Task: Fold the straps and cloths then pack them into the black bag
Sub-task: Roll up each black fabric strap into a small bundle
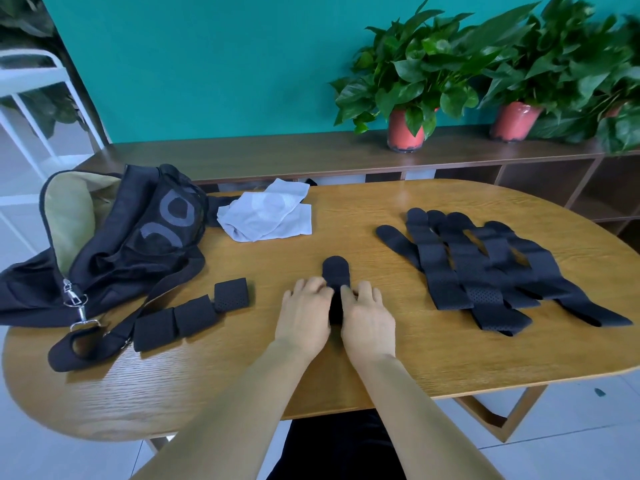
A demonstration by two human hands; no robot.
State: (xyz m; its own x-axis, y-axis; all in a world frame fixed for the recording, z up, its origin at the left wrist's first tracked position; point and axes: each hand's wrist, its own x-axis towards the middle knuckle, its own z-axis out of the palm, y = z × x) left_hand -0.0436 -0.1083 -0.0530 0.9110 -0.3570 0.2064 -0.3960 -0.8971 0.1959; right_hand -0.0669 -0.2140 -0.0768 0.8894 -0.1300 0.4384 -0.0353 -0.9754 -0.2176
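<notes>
On the middle of the wooden table (381, 358), right in front of the person, lies one black strap (335, 271). Its round end points away. Its near part is hidden between the two hands. The left hand (306, 310) and the right hand (369, 313) sit one on each side of it, and their bent fingertips pinch its edges.

The strap looks soft, thin and light, with tiny holes in it. It should bend easily, but it may spring open again. I think the best place to hold it is by both long edges, close to the fold, and then press the fold flat. It does not look like a thing that can break.

Three folded straps (195, 315) lie in a row to the left, near the black bag (121, 237). The bag is open and its pale inside shows. Its carry belt (114, 336) and metal clip (74, 303) lie just beside the row. A pile of unfolded straps (485, 271) lies to the right, well apart from the hands. Gray cloths (266, 213) lie at the far side, just beside the bag.

Bare wood shows on both sides of the hands, so there is room to slide the strap left. The near table edge is close under the arms.
</notes>
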